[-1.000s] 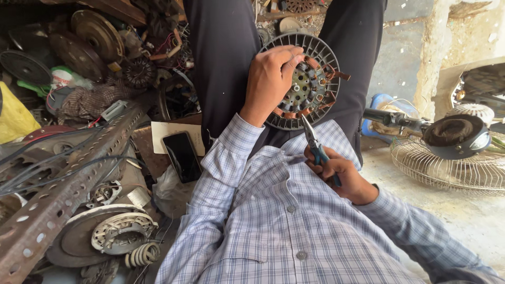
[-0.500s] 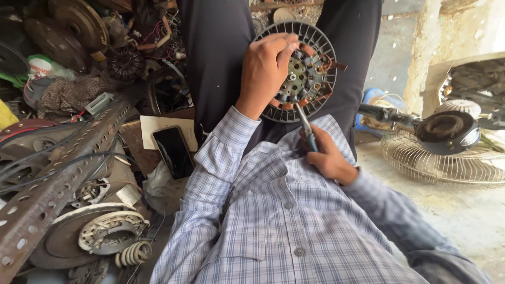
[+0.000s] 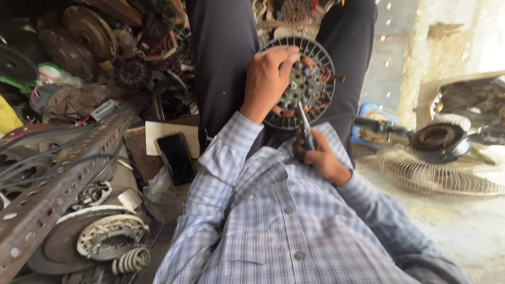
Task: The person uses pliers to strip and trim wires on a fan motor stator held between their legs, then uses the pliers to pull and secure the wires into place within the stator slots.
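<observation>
Where scrap litters the floor (image 3: 463, 231), hands work.

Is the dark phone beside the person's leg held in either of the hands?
No: the phone lies on paper at the left, while the left hand grips the round motor part and the right hand holds pliers.
</observation>
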